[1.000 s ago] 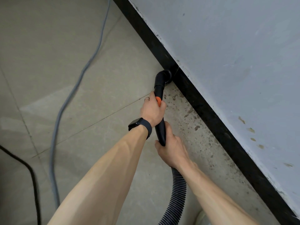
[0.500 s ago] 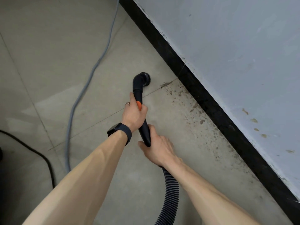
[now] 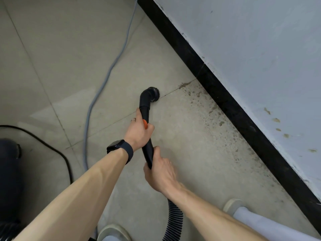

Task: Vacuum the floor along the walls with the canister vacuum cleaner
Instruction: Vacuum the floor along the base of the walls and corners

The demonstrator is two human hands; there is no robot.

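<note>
The black vacuum wand (image 3: 145, 112) ends in a round brush nozzle (image 3: 152, 93) on the beige tiled floor, a short way out from the black skirting (image 3: 225, 100). My left hand (image 3: 139, 131) grips the wand's upper part by an orange button. My right hand (image 3: 159, 173) grips the wand's lower end, where the ribbed hose (image 3: 174, 221) runs down between my arms. The dark canister body (image 3: 8, 171) sits at the left edge, mostly cut off.
A grey cable (image 3: 104, 80) and a black cable (image 3: 57, 152) lie on the floor to the left. Dark spots (image 3: 217, 122) speckle the tile next to the skirting under the pale wall (image 3: 260, 49). My two shoes (image 3: 232, 206) show at the bottom.
The nozzle has moved away from the skirting, back and leftwards across the tile. Both hands kept their grip on the wand. The canister and my shoes have come into view.
</note>
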